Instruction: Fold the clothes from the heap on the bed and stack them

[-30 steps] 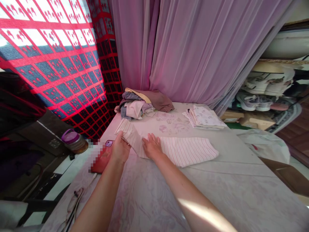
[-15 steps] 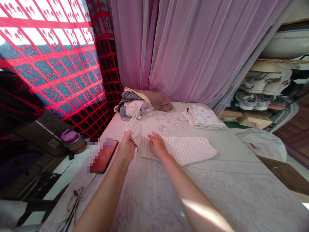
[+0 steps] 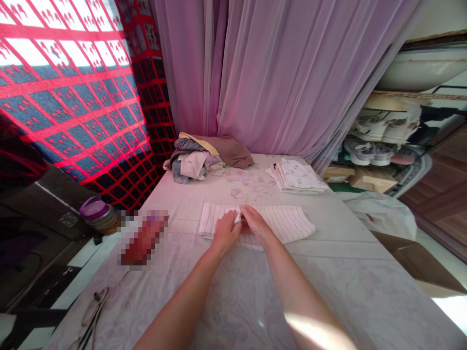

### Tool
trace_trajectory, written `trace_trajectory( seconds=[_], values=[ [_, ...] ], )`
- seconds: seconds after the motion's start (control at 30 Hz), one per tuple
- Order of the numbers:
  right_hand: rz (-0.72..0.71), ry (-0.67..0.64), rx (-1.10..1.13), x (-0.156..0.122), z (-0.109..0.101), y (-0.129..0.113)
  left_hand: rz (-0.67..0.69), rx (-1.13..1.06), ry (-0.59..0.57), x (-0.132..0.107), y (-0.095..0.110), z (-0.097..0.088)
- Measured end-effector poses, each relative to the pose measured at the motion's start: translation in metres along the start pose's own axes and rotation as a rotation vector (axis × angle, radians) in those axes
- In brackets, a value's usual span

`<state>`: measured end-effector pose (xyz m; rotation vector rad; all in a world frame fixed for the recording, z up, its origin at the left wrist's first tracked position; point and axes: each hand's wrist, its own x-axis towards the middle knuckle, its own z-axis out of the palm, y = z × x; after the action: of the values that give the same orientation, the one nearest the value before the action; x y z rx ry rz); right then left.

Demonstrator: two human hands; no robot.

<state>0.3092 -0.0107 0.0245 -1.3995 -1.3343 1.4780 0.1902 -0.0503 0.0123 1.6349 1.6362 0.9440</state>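
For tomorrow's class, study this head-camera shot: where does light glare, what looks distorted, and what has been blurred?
Head view: a sunlight patch glares on the right forearm; the window curtain is blown out white at top left; the edges of the sheet-covered bed curve from wide-angle bending; the phone is pixelated.

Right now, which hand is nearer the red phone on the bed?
The left hand is nearer: it is on the striped cloth, apart from the red phone, on its right in view. The right hand is farther, beyond the left hand.
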Motion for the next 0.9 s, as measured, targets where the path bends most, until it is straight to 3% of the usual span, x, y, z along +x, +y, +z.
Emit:
trace_trajectory(
  seconds=[0.13, 0.2, 0.33, 0.47, 0.63, 0.9],
  values=[
    [0.009, 0.069, -0.12, 0.013, -0.002, 0.019, 0.102, 0.258, -0.068, -0.002, -0.016, -0.021],
    [-0.004, 0.103, -0.267, 0.016, -0.003, 0.022, 0.16, 0.424, -0.019, 0.001, -0.025, -0.041],
    [-0.022, 0.149, -0.529, 0.013, -0.009, 0.018, 0.118, 0.719, 0.0, 0.006, -0.044, -0.064],
    [-0.028, 0.176, -0.658, 0.003, -0.014, 0.011, 0.093, 0.804, -0.1, 0.006, -0.05, -0.06],
    [-0.035, 0.221, -0.731, -0.004, -0.011, 0.011, 0.031, 0.786, -0.181, 0.005, -0.043, -0.059],
    [-0.06, 0.283, -0.905, -0.014, -0.011, 0.01, 0.073, 0.803, -0.132, 0.009, -0.033, -0.054]
  ],
)
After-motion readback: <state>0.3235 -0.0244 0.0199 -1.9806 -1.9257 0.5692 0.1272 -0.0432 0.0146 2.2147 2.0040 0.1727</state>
